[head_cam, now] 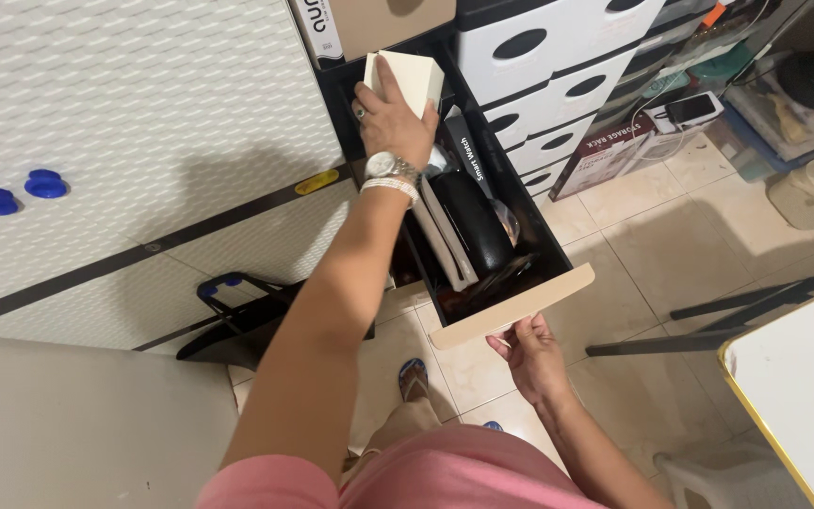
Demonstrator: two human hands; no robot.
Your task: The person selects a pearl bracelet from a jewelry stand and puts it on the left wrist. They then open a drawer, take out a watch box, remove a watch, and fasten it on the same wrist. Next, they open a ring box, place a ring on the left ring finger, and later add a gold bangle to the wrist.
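While gripping white box (407,80) under left fingers (383,94), clamped; long axis running away; right fingers (511,341) curled on drawer (511,311) front.

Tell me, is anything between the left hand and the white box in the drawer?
Nothing visible is. The left hand lies directly on the white box at the back of the open drawer.

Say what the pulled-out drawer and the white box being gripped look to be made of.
Drawer: probably laminated board; the front is flat, matte tan with a square-cut edge, the inside walls black.
White box, under the left hand: likely matte cardboard, with crisp corners and no shine.
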